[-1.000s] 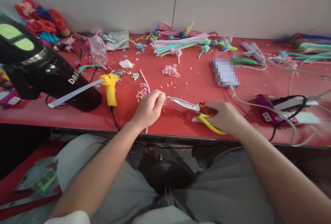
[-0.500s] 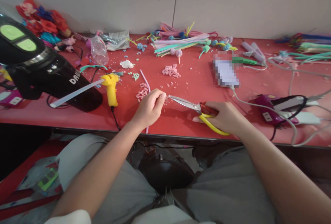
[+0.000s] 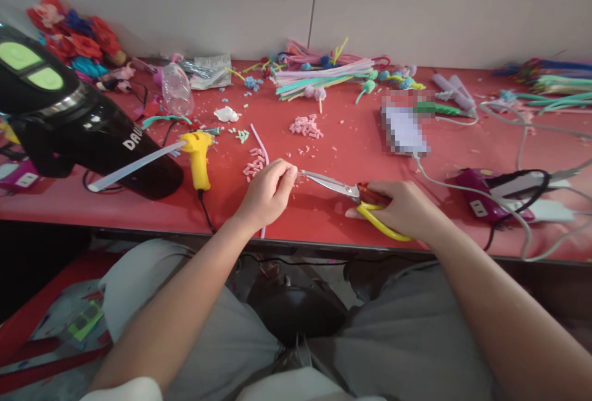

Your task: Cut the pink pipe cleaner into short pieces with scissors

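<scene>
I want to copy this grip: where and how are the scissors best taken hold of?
Take the scissors by their looped handles, probably coming from the right: the loops lie on that side, while the blades point left, toward the left hand.

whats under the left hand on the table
A thin purple stick seems to run beneath the left hand, showing above and below it in the picture. Its middle is covered. Pink bits show beside the hand; whether more lie underneath is hidden.

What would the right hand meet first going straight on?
Probably the left hand: the metal scissors with yellow and red handles in the right hand point towards it, though depth is unclear.
</scene>
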A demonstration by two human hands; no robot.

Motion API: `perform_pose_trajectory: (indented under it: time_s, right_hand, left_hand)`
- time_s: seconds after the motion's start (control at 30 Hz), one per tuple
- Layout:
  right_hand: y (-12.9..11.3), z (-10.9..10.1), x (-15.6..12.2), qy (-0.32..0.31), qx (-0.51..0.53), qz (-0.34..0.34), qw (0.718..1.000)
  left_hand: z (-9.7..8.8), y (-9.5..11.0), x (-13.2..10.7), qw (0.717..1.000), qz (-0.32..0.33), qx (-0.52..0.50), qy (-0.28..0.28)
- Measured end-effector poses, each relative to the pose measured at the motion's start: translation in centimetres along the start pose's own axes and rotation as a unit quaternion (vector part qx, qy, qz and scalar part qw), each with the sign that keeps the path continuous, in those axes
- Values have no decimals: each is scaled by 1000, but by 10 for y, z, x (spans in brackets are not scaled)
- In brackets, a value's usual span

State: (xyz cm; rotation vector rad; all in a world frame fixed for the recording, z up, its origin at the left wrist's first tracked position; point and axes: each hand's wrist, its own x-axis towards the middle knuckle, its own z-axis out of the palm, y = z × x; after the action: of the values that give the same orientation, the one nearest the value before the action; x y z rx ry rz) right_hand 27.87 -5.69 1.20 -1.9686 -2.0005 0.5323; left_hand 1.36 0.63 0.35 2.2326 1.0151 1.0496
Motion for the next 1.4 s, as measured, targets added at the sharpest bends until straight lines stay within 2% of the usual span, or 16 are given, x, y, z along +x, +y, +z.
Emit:
perform_pose_trajectory:
  time_s: [0.33,0.63,1.03,1.4]
  right_hand:
    - [-1,1,0,2,5,17,1000]
    - [4,1,-2,-1,24,-9,1000]
    - [-1,0,1,5,14,17,1000]
    - [-2,-2,-3,-2,19,1,1000]
  left_hand:
    - [-1,0,0,1000,7,3,0]
    - [0,-1,-1,1000,8,0,12]
    - [0,-1,-1,1000,12,7,8]
    - [0,-1,-1,1000,10,3,13]
